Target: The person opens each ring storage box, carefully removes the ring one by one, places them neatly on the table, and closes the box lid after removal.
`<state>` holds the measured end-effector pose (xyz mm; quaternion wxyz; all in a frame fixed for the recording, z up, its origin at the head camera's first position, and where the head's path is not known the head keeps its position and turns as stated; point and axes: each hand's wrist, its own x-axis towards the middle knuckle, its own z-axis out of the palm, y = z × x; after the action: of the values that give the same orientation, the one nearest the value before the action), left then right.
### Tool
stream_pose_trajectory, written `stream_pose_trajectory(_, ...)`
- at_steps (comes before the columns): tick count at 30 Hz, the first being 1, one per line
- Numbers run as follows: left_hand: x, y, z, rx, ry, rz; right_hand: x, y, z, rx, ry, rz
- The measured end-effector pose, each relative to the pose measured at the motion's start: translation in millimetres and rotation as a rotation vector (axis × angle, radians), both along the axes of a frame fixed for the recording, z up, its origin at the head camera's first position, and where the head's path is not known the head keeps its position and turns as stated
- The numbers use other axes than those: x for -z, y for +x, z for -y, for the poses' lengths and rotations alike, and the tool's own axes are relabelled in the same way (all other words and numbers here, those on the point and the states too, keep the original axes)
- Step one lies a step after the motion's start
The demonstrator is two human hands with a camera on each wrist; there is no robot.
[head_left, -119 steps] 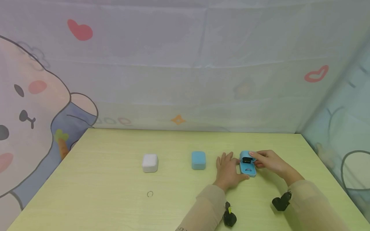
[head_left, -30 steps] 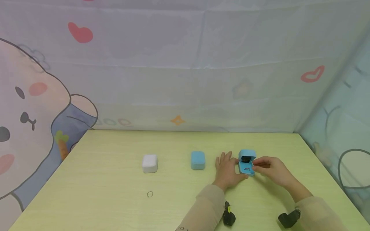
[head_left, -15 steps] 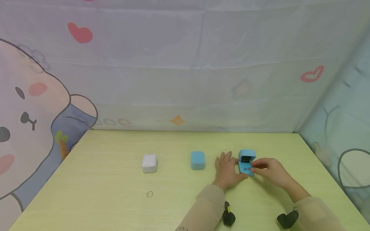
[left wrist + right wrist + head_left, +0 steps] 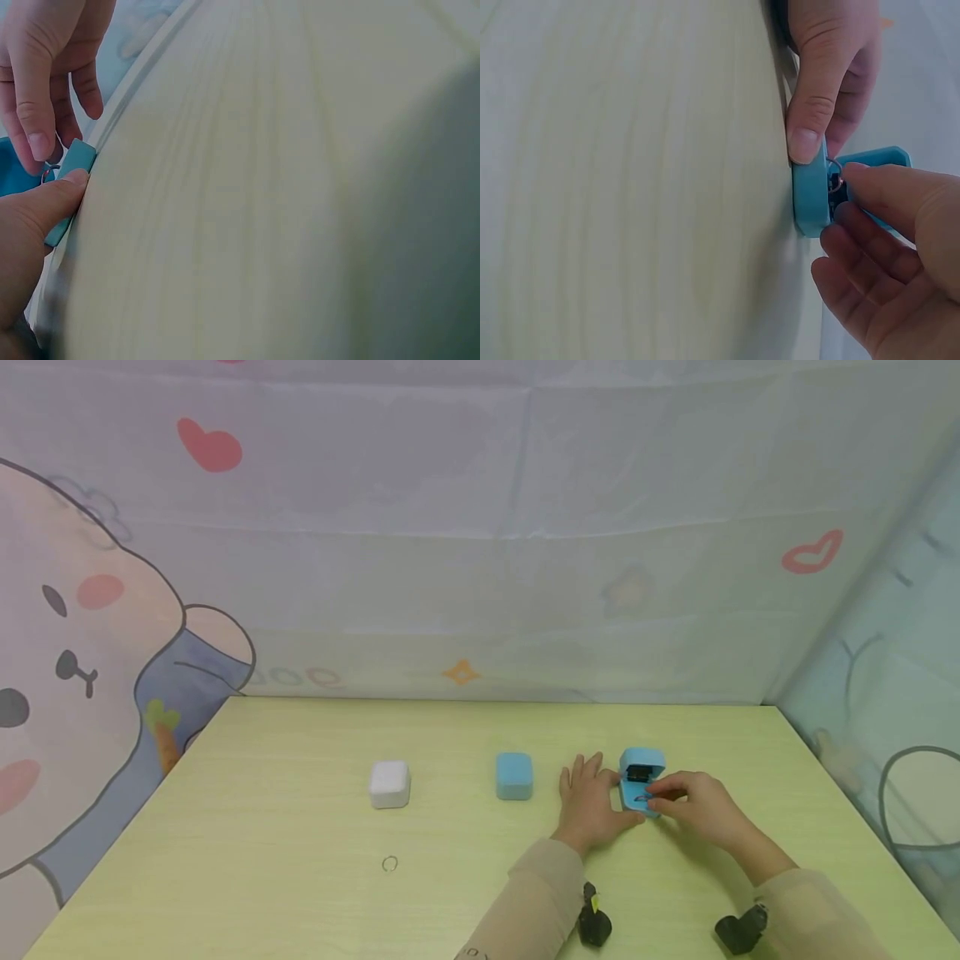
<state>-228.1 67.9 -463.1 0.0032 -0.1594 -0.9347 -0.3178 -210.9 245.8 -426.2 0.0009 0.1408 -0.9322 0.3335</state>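
A light blue ring box (image 4: 642, 760) stands with its lid raised near the table's right side. My left hand (image 4: 588, 806) holds its base between thumb and index finger, the other fingers spread on the table. In the right wrist view the left thumb presses the box's front wall (image 4: 811, 199). From the other side my right hand (image 4: 705, 806) reaches into the box, its thumb and index finger pinching a thin ring (image 4: 841, 181) at the insert. The fingertips partly cover the ring. A dark patch shows inside the lid.
A closed light blue box (image 4: 514, 777) stands left of the left hand, and a closed white box (image 4: 389, 784) farther left. Another thin ring (image 4: 384, 866) lies on the table (image 4: 262, 827) before the white box. Black wrist cameras hang by both sleeves.
Earlier my right hand was at the box's lid; it has since left the lid, which stays raised, and moved down and left onto the ring. My left hand has stayed on the base.
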Motion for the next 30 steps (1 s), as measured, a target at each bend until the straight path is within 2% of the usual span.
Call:
stream_pose_trajectory(12, -3.1, 3.2, 1.2, 0.004, -0.007, -0.002, 4.5, -2.1, 3.6, -0.011, 0.058, -0.037)
stream_pose_trajectory(30, -2.8, 2.6, 0.3, -0.002, 0.003, 0.005, 5.8, -1.3, 8.8, 0.008, 0.072, -0.057)
